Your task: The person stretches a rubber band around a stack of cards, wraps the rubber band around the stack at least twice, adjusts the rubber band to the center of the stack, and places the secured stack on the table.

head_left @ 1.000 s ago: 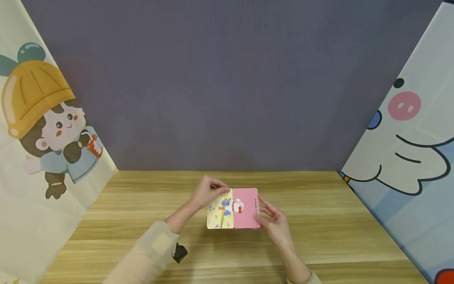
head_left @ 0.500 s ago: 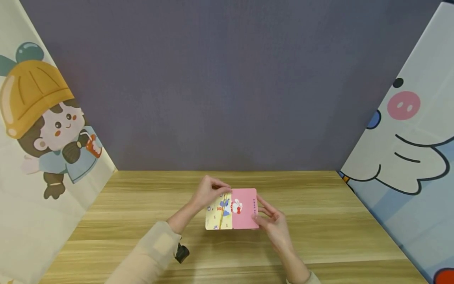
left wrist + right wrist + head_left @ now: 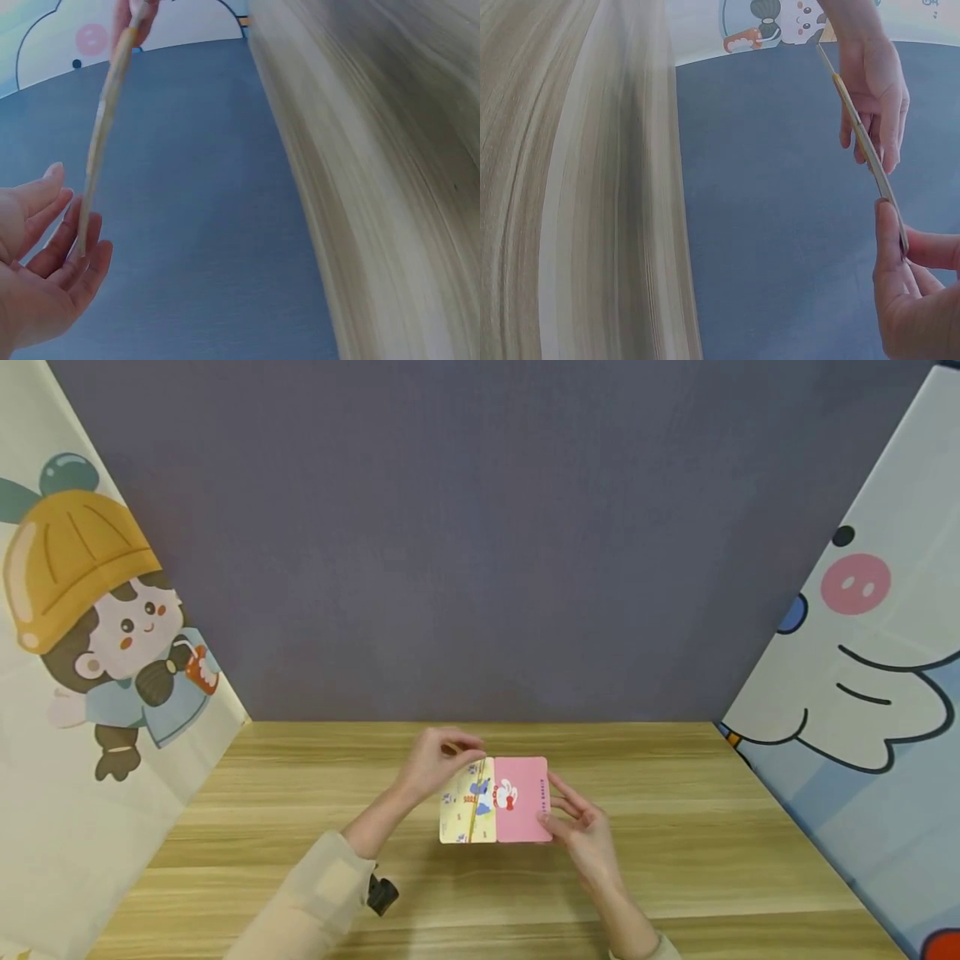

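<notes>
A small booklet (image 3: pixel 523 817) is held spread flat over the wooden table, one side pink with a white rabbit. Its yellow patterned side (image 3: pixel 455 820) has a thin gold-brown band running lengthwise across it. My right hand (image 3: pixel 588 842) pinches the pink side's outer edge, thumb in front and fingers behind. At the yellow side's top edge is my left hand (image 3: pixel 433 768), its thumb raised off the cover. In the left wrist view the booklet (image 3: pixel 105 112) appears edge-on; the left fingers (image 3: pixel 94 274) lie loosely curved at its end, thumb apart.
The wooden table (image 3: pixel 720 827) stretches beneath both hands, with a grey wall (image 3: pixel 480 543) behind it. Cartoon-printed panels stand at the left (image 3: pixel 45 718) and right (image 3: pixel 900 693). A black device (image 3: pixel 382 895) sits by the left sleeve cuff.
The left thumb and fingers have lifted slightly off the booklet's top edge. The right hand keeps its pinch, and the booklet stays almost in place.
</notes>
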### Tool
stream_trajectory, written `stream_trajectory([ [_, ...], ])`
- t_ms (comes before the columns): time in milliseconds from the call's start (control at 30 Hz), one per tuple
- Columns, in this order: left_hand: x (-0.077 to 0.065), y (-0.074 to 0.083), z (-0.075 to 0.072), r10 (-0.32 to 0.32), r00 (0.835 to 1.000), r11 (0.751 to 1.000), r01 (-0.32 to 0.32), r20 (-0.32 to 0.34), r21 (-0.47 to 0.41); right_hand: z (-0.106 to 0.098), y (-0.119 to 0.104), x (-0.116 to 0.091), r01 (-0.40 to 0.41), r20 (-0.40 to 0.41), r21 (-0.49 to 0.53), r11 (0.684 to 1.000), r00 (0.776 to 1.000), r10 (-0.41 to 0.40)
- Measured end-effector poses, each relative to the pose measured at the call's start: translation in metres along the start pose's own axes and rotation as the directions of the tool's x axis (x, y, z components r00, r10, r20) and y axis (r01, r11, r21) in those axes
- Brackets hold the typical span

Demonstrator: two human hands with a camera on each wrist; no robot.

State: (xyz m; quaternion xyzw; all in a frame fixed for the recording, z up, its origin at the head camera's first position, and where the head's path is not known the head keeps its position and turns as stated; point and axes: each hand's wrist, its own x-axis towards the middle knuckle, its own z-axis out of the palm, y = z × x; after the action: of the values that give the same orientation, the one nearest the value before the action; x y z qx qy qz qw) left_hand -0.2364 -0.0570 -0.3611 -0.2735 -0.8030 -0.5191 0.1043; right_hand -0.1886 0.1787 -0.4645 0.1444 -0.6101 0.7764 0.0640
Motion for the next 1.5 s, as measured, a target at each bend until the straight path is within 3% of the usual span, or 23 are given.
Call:
stream_trajectory([
  [33,-0.001,0.001,-0.001,0.016,1.000,1.000,-0.016,-0.017,0.012,-0.005,0.009,0.002,0.010,0.004,0.014,1.000,1.000,-0.010],
  [100,-0.002,0.004,-0.002,0.047,0.998,0.999,-0.046,-0.047,0.023,0.012,-0.017,-0.001,-0.047,-0.065,-0.016,0.999,0.997,0.046],
  [267,-0.007,0.010,-0.005,0.091,0.991,0.996,-0.089,-0.097,0.025,-0.016,0.026,0.008,-0.150,-0.155,-0.017,0.989,0.977,0.145],
  [333,-0.011,0.017,-0.007,0.083,0.990,0.996,-0.081,-0.117,0.021,-0.037,0.058,0.016,-0.139,-0.148,0.002,0.990,0.979,0.138],
  [533,-0.027,0.053,-0.010,0.062,0.984,0.998,-0.066,-0.167,-0.019,-0.044,0.061,0.020,-0.129,-0.159,0.002,0.992,0.979,0.128],
  [667,-0.036,0.061,-0.009,0.026,0.983,0.998,-0.035,-0.180,-0.048,-0.047,0.062,0.025,-0.112,-0.164,0.011,0.994,0.980,0.112],
  [1000,-0.055,0.026,0.019,-0.023,0.951,0.971,-0.051,-0.308,-0.232,-0.053,0.060,0.035,-0.083,-0.162,0.025,0.996,0.983,0.086],
  [1100,-0.061,0.025,0.028,-0.056,0.936,0.957,-0.049,-0.348,-0.286,-0.056,0.061,0.037,-0.072,-0.158,0.042,0.997,0.984,0.077],
  [1233,-0.068,0.037,0.035,-0.164,0.905,0.923,0.000,-0.392,-0.385,-0.059,0.063,0.041,-0.063,-0.161,0.036,0.997,0.985,0.067],
  [1333,-0.073,0.030,0.044,-0.211,0.879,0.890,-0.009,-0.428,-0.456,-0.061,0.063,0.043,-0.062,-0.172,0.029,0.998,0.983,0.066],
  [1400,-0.075,0.015,0.053,-0.172,0.868,0.871,-0.086,-0.466,-0.483,-0.061,0.063,0.045,-0.058,-0.179,0.030,0.998,0.982,0.062],
  [1500,-0.079,-0.039,0.077,-0.115,0.851,0.865,-0.168,-0.512,-0.473,-0.061,0.062,0.046,-0.040,-0.183,0.025,0.999,0.982,0.044],
])
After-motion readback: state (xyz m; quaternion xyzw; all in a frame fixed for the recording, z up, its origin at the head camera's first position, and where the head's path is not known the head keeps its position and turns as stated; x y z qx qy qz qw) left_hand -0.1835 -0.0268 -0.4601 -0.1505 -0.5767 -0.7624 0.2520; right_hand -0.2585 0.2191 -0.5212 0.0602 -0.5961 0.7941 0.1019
